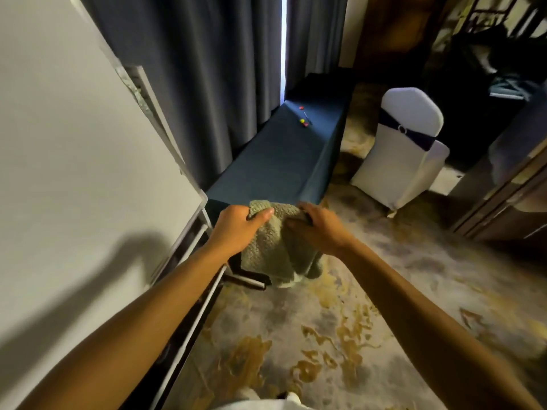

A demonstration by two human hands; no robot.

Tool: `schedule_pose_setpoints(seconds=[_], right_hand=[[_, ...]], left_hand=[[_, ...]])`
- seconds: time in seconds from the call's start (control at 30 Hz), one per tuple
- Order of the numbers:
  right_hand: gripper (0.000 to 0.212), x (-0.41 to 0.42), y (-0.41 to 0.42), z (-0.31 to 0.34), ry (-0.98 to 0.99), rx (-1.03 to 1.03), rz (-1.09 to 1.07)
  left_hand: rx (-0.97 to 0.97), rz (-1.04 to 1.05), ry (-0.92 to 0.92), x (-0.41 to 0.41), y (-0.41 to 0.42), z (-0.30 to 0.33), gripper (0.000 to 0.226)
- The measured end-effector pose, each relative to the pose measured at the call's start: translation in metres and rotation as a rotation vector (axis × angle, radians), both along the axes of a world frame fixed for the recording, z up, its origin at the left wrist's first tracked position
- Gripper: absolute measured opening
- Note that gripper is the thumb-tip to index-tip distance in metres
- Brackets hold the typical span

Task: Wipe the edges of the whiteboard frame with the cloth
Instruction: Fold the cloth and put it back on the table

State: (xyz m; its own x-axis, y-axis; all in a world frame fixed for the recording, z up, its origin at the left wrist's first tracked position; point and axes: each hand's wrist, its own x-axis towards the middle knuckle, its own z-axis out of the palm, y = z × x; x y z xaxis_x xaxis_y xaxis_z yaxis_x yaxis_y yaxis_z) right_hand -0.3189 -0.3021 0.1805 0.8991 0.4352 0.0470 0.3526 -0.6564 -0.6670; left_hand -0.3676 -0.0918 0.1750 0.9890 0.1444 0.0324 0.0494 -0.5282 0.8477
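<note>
A grey-green textured cloth (pixel 273 250) hangs in the air in front of me, held by both hands. My left hand (pixel 236 227) grips its upper left corner, thumb on top. My right hand (pixel 318 227) is closed on its upper right part. The whiteboard (pixel 74 173) fills the left side, tilted on its stand. Its silver frame edge (pixel 165 134) runs down to the lower right corner (pixel 204 199), a short way left of my left hand. The cloth is not touching the frame.
A long table under a dark blue cloth (pixel 284 161) stands just beyond my hands, with small red and yellow items (pixel 303 121) on it. Dark curtains (pixel 192 84) hang behind. A white-covered chair (pixel 405 149) stands to the right on patterned carpet (pixel 325 335). The whiteboard stand's legs (pixel 245 281) lie below the cloth.
</note>
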Motion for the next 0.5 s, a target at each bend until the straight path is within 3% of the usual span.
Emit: schedule_pose_setpoints(seconds=[0.07,0.13,0.2,0.33,0.5], right_hand=[[0.042,0.033,-0.008,0.006,0.027,0.056,-0.036],[0.038,0.058,-0.011,0.01,0.024,0.055,-0.021],[0.034,0.082,-0.013,0.008,0.09,0.133,0.016],[0.045,0.133,-0.008,-0.009,0.41,0.486,-0.072],[0.054,0.22,0.018,-0.033,0.577,0.421,-0.082]], left_hand=[[0.072,0.026,-0.089,0.029,0.0,-0.001,0.041],[0.077,0.051,-0.114,0.052,0.002,-0.005,0.045],[-0.035,0.072,-0.111,0.075,0.004,-0.007,0.05],[-0.313,0.039,-0.027,0.139,0.009,-0.021,0.047],[-0.559,0.119,0.097,0.23,0.041,-0.053,0.083]])
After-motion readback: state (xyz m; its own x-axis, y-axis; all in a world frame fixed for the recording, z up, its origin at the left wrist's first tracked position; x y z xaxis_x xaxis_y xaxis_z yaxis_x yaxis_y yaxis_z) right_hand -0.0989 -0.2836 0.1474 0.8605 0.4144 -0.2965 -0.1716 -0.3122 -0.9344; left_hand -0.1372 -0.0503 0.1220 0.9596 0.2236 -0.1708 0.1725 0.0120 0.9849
